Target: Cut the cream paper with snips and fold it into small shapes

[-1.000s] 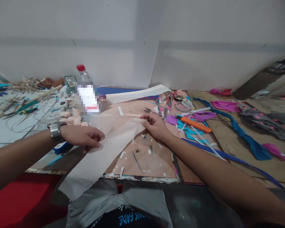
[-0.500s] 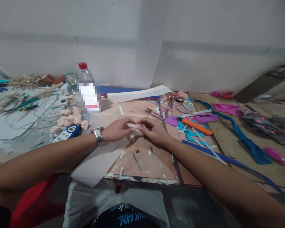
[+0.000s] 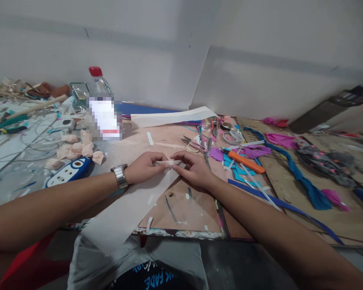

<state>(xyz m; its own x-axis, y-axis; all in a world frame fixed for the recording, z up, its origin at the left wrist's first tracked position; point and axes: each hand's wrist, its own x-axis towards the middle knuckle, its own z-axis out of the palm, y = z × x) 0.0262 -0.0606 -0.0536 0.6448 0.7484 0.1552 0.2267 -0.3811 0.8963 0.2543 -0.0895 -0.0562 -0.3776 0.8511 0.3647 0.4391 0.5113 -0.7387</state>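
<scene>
The left hand [image 3: 147, 166] has moved up the white paper strip [image 3: 124, 213]; it and the right hand [image 3: 195, 167] now pinch its folded end [image 3: 176, 162], apparently controlling the fold.

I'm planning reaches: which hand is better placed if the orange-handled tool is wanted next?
Probably the right hand. The orange-handled tool lies on that side, closer to it than to the left hand. Both hands pinch the white paper, so the right would likely let go first.
</scene>
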